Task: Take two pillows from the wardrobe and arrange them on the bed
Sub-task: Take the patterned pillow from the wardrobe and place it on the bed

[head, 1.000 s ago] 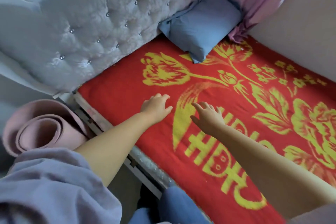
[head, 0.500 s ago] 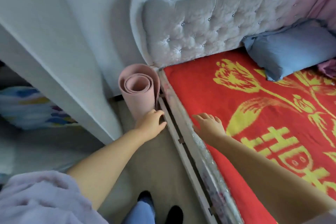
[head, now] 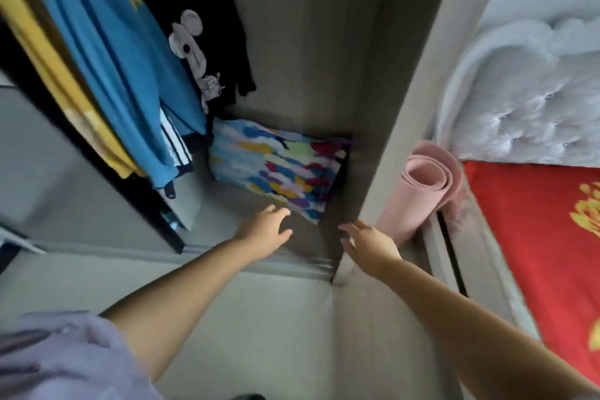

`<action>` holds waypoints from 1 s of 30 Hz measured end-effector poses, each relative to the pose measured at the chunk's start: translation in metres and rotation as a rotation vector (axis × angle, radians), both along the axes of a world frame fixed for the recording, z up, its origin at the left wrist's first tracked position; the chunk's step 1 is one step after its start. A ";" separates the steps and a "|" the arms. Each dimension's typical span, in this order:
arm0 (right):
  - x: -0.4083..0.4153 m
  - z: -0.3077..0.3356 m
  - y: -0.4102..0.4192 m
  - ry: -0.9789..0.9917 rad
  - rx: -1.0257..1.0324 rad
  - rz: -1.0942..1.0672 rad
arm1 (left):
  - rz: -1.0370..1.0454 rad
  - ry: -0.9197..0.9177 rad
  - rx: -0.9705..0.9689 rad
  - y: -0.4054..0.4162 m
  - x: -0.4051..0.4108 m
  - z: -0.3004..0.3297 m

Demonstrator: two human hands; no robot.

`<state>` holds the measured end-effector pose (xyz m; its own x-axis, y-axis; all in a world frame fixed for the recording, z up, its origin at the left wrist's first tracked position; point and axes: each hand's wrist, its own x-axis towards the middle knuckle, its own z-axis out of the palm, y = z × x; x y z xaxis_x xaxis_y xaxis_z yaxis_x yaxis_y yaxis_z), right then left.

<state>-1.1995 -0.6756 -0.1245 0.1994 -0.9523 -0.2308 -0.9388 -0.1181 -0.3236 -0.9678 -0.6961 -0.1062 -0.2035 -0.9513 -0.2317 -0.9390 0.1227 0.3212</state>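
Note:
A pillow with a many-coloured brushstroke cover point(head: 276, 169) lies on the floor of the open wardrobe point(head: 311, 42), against its right wall. My left hand point(head: 266, 227) reaches into the wardrobe, fingers apart, just short of the pillow's near edge and holding nothing. My right hand point(head: 367, 239) hovers open at the wardrobe's right side panel point(head: 406, 107), also without anything in it. The bed with its red and yellow blanket point(head: 535, 237) lies at the right. The blue pillow on the bed is out of view.
Hanging clothes fill the wardrobe's left: a yellow garment point(head: 48, 58), a blue shirt point(head: 107, 52) and a black printed shirt point(head: 194, 26). A rolled pink mat point(head: 422, 188) stands between wardrobe and bed. The white tufted headboard point(head: 519, 91) rises behind it.
The view has swung left from the bed to the wardrobe. Both hands have moved off the blanket and now reach toward the coloured pillow inside.

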 end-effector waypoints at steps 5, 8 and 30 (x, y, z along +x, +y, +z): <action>0.089 0.002 -0.033 -0.027 -0.013 0.036 | 0.058 -0.048 -0.012 -0.031 0.086 0.009; 0.105 0.000 -0.064 -0.015 -0.031 0.024 | 0.049 -0.015 0.001 -0.063 0.100 0.003; 0.159 -0.224 -0.488 0.170 0.080 0.072 | -0.171 -0.260 -0.015 -0.479 0.135 -0.229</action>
